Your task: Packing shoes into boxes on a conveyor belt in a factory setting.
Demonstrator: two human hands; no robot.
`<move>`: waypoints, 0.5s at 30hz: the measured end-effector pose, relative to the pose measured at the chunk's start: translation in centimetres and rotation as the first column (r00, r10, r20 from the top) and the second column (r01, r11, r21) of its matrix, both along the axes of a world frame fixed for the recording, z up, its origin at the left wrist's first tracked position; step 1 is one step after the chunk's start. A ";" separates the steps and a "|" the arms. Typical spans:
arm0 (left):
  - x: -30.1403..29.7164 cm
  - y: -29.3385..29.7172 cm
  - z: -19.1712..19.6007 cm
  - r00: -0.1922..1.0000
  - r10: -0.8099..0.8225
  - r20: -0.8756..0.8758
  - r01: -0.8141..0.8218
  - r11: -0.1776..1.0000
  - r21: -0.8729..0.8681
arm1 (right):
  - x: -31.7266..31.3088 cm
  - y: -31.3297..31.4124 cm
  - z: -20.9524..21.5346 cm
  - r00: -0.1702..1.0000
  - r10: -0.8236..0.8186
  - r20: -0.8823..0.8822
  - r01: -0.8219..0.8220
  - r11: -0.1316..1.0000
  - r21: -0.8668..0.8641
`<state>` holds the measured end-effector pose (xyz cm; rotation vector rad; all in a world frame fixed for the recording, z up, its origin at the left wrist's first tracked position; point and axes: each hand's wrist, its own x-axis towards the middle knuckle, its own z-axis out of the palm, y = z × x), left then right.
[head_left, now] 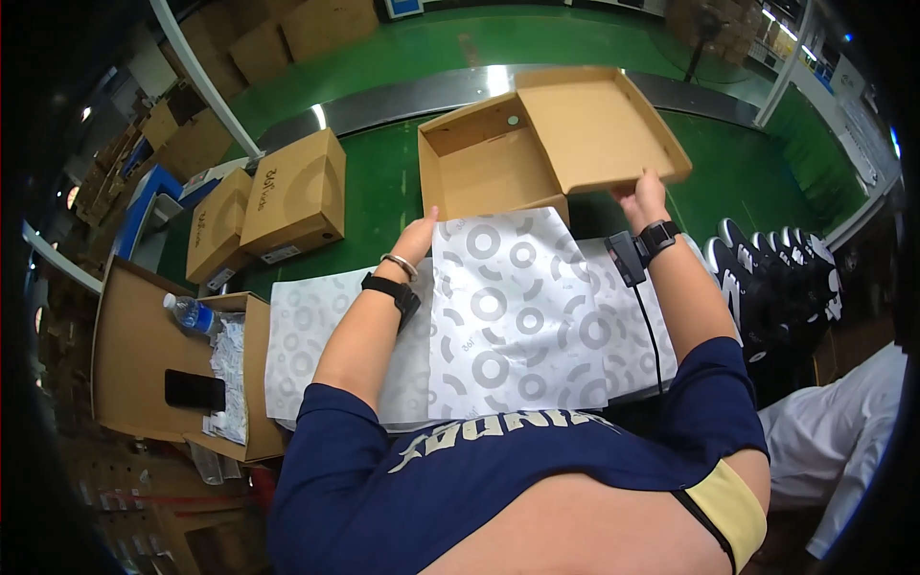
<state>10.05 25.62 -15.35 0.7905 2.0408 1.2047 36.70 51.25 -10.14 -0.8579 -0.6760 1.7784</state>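
Note:
An uncovered brown cardboard shoebox (486, 172) lies ahead of me. Its shallow lid (599, 129) slants over the right side, inner face showing. My right hand (644, 199) grips the lid's near edge, thumb on the outer rim. At the box's near left corner, my left hand (418, 238) is closed beside the upper left corner of a patterned sheet of wrapping paper (508, 316). Its fingertips are partly hidden, so I cannot tell whether it grips paper, cardboard or both. The white sheet with grey rings reaches from the box's near wall towards my body.
More patterned paper (307, 326) lies beneath my left forearm. Two closed shoeboxes (295, 196) stand at the left. Nearer, an open carton (144, 355) holds a water bottle (192, 313), a black phone (195, 390) and white slips. Several black-and-white shoes (767, 278) stand at the right.

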 end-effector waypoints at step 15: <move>14.1 -13.6 2.3 0.945 -0.323 -0.051 0.325 0.945 0.042 | 11.8 -16.7 1.1 0.218 0.259 0.941 -0.802 0.597 0.021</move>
